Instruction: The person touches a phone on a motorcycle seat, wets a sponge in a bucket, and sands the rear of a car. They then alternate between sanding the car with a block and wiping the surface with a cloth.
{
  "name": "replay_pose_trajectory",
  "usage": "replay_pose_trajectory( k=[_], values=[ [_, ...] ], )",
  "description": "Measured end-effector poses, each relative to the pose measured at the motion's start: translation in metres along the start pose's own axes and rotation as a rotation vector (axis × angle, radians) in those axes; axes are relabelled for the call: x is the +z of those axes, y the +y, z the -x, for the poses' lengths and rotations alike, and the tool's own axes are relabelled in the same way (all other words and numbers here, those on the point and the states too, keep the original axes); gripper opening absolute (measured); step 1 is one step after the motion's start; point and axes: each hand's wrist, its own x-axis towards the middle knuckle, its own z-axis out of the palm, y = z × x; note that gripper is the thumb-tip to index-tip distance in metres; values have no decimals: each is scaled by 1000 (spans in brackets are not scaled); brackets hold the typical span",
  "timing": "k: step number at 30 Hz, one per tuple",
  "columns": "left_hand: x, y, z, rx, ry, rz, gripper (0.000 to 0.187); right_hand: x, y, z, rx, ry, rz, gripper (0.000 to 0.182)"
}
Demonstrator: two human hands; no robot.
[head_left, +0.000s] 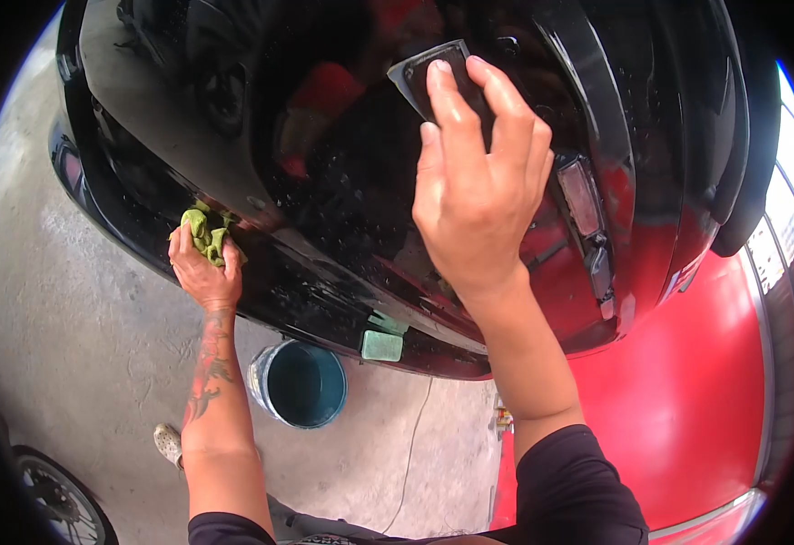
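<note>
My right hand [478, 182] presses a dark rectangular block [429, 77] with a grey edge against the glossy black car body [342, 182]. Its fingertips lie on top of the block, and the block's underside is hidden. Lower on the left, my left hand [204, 268] has its fingers closed around a crumpled yellow-green cloth [202, 232], which touches the car near the bumper ledge [261, 282]. Water drops dot the black paint. A pale green block [382, 345] rests on the bumper edge between my two arms.
A bucket [306, 386] with dark liquid stands on the concrete floor [97, 345] below the bumper. A thin cable [410, 445] runs along the floor. To the right is a large glossy red surface [678, 381]. A wheel [61, 495] shows at the lower left.
</note>
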Motion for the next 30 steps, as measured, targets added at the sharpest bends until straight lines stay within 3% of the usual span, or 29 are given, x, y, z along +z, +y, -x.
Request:
replay_pose_trajectory(
  k=[4,10,14,19,25,30],
  values=[
    [1,-3,0,4,-8,-4,72,-8,-17,30,-16,-75,-59,39],
    [2,-5,2,-11,-25,0,75,1,-1,-1,24,27,-16,41],
    [2,-5,2,-12,-23,0,75,-8,-18,22,-15,-64,-60,41],
    [2,-4,2,-16,-16,4,74,1,4,-5,7,46,-58,43],
    [3,-5,1,-11,-13,2,73,-7,-16,21,-24,-86,-132,43],
    [2,-4,2,-5,-12,3,73,2,-5,1,33,40,-86,44]
  ],
)
